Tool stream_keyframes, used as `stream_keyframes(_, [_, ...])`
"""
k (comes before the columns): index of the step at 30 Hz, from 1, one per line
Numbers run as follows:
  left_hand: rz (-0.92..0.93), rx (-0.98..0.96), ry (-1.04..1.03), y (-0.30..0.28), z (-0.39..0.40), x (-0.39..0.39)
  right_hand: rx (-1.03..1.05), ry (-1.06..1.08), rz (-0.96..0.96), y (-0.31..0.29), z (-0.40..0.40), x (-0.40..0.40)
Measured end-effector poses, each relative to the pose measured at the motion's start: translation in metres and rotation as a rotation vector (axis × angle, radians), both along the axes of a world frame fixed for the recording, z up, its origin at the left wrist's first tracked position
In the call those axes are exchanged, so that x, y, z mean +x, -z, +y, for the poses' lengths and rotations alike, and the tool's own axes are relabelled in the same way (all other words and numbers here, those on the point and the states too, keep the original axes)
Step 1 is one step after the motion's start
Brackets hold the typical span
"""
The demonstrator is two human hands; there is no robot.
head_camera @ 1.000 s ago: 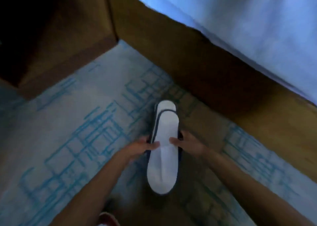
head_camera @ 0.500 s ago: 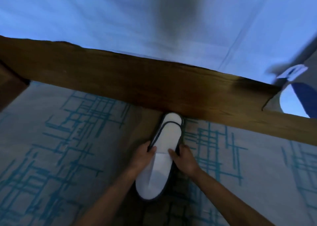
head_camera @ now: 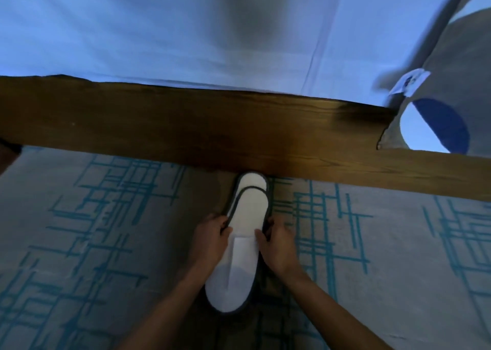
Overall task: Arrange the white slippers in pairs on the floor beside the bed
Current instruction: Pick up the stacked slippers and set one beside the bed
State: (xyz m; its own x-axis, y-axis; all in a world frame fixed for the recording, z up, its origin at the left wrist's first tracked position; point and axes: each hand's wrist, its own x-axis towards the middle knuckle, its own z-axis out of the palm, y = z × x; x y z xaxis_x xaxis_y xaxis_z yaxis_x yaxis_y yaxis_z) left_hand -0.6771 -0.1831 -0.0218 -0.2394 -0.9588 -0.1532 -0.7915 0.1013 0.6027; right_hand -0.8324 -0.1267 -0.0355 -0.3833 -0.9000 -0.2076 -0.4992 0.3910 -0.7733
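Two hands grip one stack of white slippers on the floor. The left hand wraps the stack's left edge, thumb on top of the white fabric and fingers curled under the dark rim. The right hand mirrors it on the right edge, thumb laid across the white upper, fingers tucked down along the side. Both are closed firmly on the slippers at about the middle of their length, where the open heel part meets the covered toe part.

The slippers lie one on top of the other, the lower one showing as a second white heel with a dark trim line peeking out beyond the upper one. Their heel end touches or nearly touches the wooden bed frame; the rounded toe end points back toward the person. Both bare forearms reach in from the bottom edge, one on each side of the stack.

Beneath is a grey carpet crossed with teal line patterns. Above the frame spreads a pale sheet, with a soft dark shadow falling down its middle. At the far right a grey cushion with a blue and white circle and a small white label hangs over the frame's edge.
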Motion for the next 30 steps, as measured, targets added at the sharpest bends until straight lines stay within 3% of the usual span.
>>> stream_keyframes(8, [0.086,0.030,0.025,-0.006,0.007,-0.012,-0.043,0.028,-0.127,-0.016,0.009,-0.018])
stream_keyframes(16, [0.176,0.007,0.156,-0.010,0.033,-0.082,-0.014,0.203,-0.050,-0.027,0.042,-0.086])
stream_keyframes(30, [0.093,0.142,0.366,0.009,0.056,-0.207,0.028,0.351,0.024,-0.010,0.086,-0.183])
